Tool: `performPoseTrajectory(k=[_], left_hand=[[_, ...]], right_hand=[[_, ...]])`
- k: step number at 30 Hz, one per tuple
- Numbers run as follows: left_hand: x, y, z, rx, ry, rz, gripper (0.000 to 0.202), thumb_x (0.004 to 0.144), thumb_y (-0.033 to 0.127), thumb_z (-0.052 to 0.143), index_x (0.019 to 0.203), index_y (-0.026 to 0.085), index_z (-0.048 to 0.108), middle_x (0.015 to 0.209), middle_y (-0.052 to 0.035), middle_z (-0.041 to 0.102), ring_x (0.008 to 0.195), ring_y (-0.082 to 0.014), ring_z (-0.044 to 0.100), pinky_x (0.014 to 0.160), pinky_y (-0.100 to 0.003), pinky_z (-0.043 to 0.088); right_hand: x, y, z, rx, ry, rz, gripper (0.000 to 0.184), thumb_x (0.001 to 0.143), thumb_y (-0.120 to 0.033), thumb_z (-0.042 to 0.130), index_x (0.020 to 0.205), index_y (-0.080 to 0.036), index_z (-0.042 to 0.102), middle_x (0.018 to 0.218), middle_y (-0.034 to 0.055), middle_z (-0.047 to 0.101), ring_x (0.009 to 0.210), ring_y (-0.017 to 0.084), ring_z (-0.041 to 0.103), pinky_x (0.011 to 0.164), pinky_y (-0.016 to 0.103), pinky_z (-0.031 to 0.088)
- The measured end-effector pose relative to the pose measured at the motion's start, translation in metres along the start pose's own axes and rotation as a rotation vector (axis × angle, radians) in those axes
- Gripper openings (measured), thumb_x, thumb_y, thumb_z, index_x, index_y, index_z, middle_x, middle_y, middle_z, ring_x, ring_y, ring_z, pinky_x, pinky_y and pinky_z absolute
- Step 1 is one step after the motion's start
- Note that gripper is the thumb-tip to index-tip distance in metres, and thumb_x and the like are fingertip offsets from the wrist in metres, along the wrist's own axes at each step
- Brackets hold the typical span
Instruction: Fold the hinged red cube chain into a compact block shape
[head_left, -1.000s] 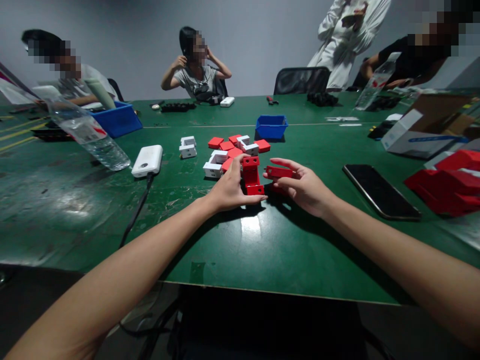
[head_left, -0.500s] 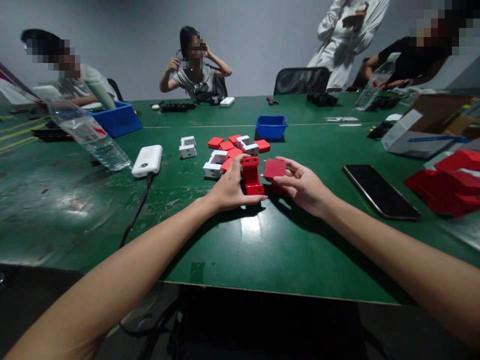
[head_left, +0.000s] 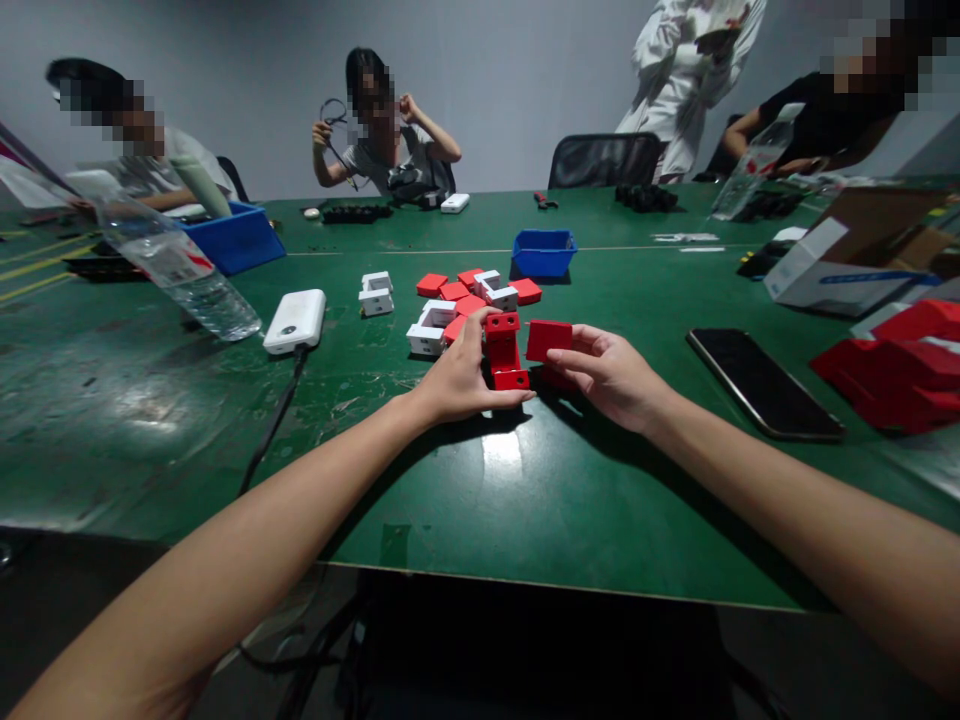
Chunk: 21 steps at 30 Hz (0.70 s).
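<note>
My left hand [head_left: 457, 378] is closed around a red U-shaped block [head_left: 504, 352] with holes in its ends, its open side turned to the right. Between the thumb and fingers of my right hand [head_left: 611, 375] is a flat red square piece [head_left: 548, 341], held upright just right of the block with a small gap between them. Part of another red surface shows under the square piece, mostly hidden by my fingers. Just beyond my left hand lie several red pieces [head_left: 470, 305] and white U-shaped blocks [head_left: 430, 328]. Another white block [head_left: 376, 294] stands apart to their left.
A small blue bin [head_left: 544, 254] stands behind the pieces. At left are a white power bank [head_left: 295, 321] with a cable and a tilted water bottle [head_left: 176, 265]. A phone [head_left: 763, 383] and a red bundle [head_left: 892, 365] lie at right. Several people are across the table.
My right hand has turned the red square piece slightly, so its face is more toward me. My left hand and the block have stayed in place. The person opposite has moved a cable.
</note>
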<state>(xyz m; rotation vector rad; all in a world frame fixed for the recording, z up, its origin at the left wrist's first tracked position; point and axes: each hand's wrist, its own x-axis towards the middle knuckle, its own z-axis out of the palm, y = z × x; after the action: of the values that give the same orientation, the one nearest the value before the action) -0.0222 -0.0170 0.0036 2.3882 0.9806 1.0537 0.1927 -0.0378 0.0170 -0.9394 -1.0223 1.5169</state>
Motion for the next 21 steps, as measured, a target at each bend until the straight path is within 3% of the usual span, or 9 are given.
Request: performPoseTrajectory(k=[10, 21], left_hand=[[0.0002, 0.0017, -0.0003, 0.013, 0.009, 0.004, 0.097, 0.063, 0.051, 0.085, 0.136, 0.020, 0.028, 0.132, -0.0168, 0.049, 0.119, -0.0327, 0.057, 0.104, -0.053, 0.048], [0.0002, 0.0010, -0.0004, 0.003, 0.002, -0.003, 0.097, 0.064, 0.053, 0.085, 0.135, 0.022, 0.027, 0.132, -0.0155, 0.049, 0.119, -0.0321, 0.058, 0.103, -0.051, 0.048]], right_hand=[[-0.0034, -0.0016, 0.0030, 0.000, -0.005, -0.058, 0.034, 0.053, -0.011, 0.085, 0.075, -0.022, 0.060, 0.097, 0.0000, 0.074, 0.092, 0.019, 0.070, 0.094, 0.041, 0.054], [-0.0042, -0.0015, 0.0026, -0.016, -0.015, -0.054, 0.040, 0.055, -0.017, 0.087, 0.084, -0.024, 0.061, 0.101, 0.0006, 0.074, 0.089, 0.017, 0.069, 0.088, 0.038, 0.054]])
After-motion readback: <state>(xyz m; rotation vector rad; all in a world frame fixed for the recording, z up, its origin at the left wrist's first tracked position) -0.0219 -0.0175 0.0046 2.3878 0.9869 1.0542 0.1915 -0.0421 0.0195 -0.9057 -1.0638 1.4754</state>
